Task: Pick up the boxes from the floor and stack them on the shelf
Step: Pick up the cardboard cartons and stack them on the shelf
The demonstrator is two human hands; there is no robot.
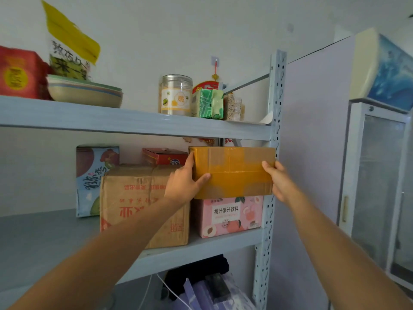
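Note:
A brown cardboard box wrapped in yellow tape [233,172] rests on top of a pink peach-drink box [229,217] at the right end of the middle shelf [201,247]. My left hand [184,181] grips the taped box's left end, thumb on its front face. My right hand [279,179] holds its right end, beside the shelf's perforated upright [276,97]. To the left stands a larger brown carton with red print [138,202], with a red box [165,156] on top of it.
A fruit-printed box [93,177] stands behind the large carton. The upper shelf [111,118] carries a clear jar [175,95], stacked bowls [85,92], a red bag and small packets. A glass-door fridge [380,186] stands to the right. Bags and cables lie below.

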